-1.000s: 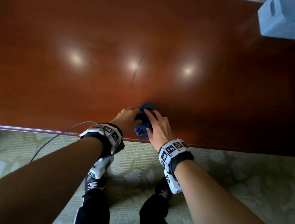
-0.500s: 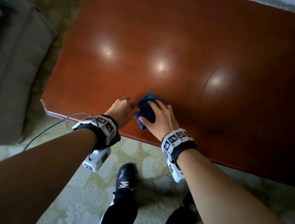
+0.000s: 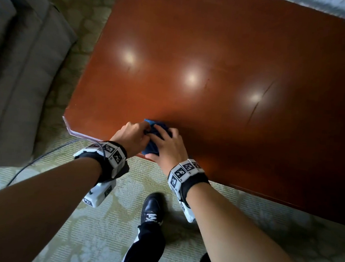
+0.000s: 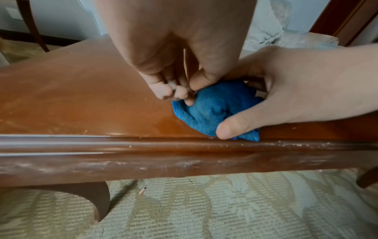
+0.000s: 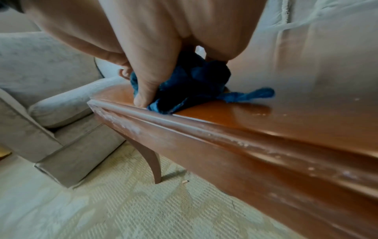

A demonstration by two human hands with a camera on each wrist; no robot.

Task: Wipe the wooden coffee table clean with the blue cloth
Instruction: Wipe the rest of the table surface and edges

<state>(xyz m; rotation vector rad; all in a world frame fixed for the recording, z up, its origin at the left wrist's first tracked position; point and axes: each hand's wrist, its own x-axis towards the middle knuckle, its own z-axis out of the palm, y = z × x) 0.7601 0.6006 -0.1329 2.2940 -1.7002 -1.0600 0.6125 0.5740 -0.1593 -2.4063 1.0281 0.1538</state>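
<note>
Because the blue cloth (image 3: 156,139) is soft, light and bunched into a loose wad, it will likely crumple or slide rather than hold a shape, so pressing it flat under a palm looks a better hold than pinching one corner. Starting at the far left, a grey upholstered sofa (image 3: 21,73) stands close to the left end of the wooden coffee table (image 3: 224,58), with a strip of pale patterned carpet (image 3: 97,238) between them. A thin grey cable (image 3: 41,157) trails across the carpet toward the left wrist. The left hand (image 3: 131,136) has curled fingers (image 4: 169,92) pinching the left side of the cloth. The wad sits on the tabletop right at the near edge, close to the near left corner, with one fold touching the moulded rim. The right hand (image 3: 167,146) is clamped over it from the right, thumb (image 4: 235,127) pressed down by the rim. The rim and apron look scuffed and dusty, and pale crumbs dot the glossy top. A sweep off the near edge would likely drop the cloth onto the carpet. To the right and far side lies broad bare tabletop, marked by a long dark scratch (image 3: 260,102), giving ample room for strokes. Below, a dark shoe (image 3: 152,209) stands near the table.
</note>
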